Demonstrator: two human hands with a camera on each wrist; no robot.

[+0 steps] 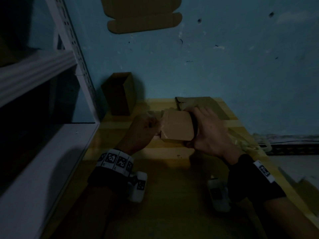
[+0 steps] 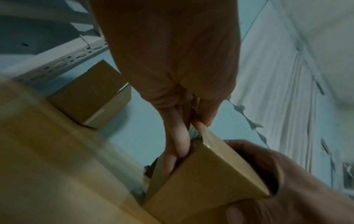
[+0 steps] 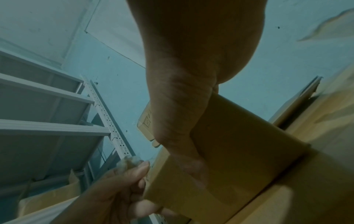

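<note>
1. Our right grip (image 1: 207,130) clasps the box (image 1: 177,125), held over the desk (image 1: 164,152).
2. Our left grip (image 1: 143,130) pinches tape (image 3: 130,162) at its end; we should pull steadily along the seam.

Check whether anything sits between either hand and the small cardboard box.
Nothing visible does. The right hand grips the small cardboard box at its right end, and the left hand pinches its left end.
</note>
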